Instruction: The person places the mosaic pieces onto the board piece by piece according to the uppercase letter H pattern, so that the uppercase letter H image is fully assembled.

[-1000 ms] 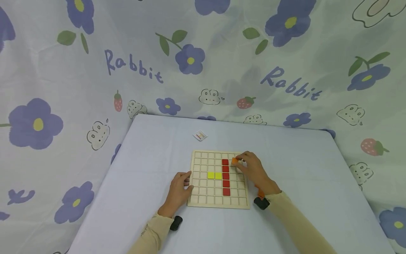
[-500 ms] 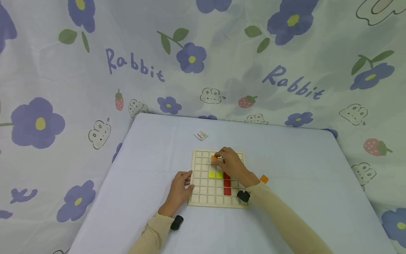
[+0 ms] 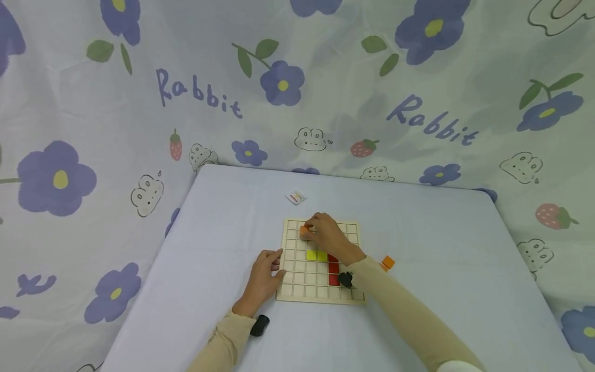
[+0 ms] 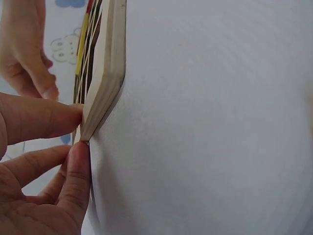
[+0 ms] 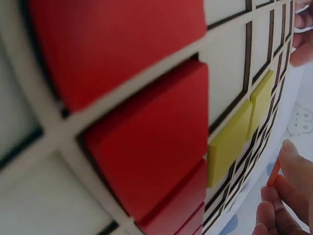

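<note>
A pale wooden grid board (image 3: pixel 299 279) lies on the white-covered table. My left hand (image 3: pixel 261 283) rests thumb and fingertips against its left edge, also close up in the left wrist view. My right hand (image 3: pixel 329 235) pinches a small orange square tile (image 3: pixel 304 232) between thumb and fingers, over the board's far-left part. The right wrist view shows that tile (image 5: pixel 275 172) edge-on. Two yellow tiles (image 3: pixel 317 256) sit side by side in cells near the middle. To their right runs a column of red tiles (image 3: pixel 333 268), its far end hidden by my right hand.
Loose orange tiles (image 3: pixel 388 262) lie right of the board, partly behind the right sleeve. A small card (image 3: pixel 296 196) with a coloured grid lies beyond the board's far edge. A patterned curtain (image 3: pixel 279 119) hangs behind the table.
My right hand has carried the orange tile leftward across the far side of the board, past the red column. Loose orange tiles at the right have come into clearer view. The left hand stays put.
</note>
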`<state>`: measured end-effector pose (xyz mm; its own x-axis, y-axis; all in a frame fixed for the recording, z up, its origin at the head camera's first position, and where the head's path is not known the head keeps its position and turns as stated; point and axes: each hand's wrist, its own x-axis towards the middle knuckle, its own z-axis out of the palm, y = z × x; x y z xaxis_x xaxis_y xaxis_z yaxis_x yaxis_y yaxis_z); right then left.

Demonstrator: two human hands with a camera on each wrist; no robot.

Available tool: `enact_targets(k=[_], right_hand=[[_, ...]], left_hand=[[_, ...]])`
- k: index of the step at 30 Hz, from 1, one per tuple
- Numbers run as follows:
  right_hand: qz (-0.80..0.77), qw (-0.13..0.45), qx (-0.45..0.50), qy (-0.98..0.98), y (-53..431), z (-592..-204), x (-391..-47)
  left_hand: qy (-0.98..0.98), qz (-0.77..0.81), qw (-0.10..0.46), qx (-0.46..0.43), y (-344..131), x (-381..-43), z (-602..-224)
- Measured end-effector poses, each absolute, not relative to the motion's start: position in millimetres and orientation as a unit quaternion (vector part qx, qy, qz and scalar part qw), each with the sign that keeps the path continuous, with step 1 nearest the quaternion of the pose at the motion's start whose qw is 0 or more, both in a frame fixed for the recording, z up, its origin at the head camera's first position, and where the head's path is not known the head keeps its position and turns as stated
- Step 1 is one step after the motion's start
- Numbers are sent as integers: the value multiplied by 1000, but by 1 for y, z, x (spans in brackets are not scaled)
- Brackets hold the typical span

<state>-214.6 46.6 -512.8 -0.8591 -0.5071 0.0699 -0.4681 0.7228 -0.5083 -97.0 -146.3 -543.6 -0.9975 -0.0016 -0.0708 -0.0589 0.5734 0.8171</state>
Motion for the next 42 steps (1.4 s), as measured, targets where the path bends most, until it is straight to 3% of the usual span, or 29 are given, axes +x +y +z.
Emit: enact_targets(k=[7, 26, 42], right_hand=[[-253, 73, -253, 931, 40, -522, -218], [-269, 100, -224, 932, 42, -526, -221], [-263, 76, -232, 933, 43, -525, -219]], left_hand=[[882, 470, 29, -11, -147, -97, -545], [884, 466, 34, -18, -146, -98, -543], [883, 468, 25, -20, -145, -95, -544]])
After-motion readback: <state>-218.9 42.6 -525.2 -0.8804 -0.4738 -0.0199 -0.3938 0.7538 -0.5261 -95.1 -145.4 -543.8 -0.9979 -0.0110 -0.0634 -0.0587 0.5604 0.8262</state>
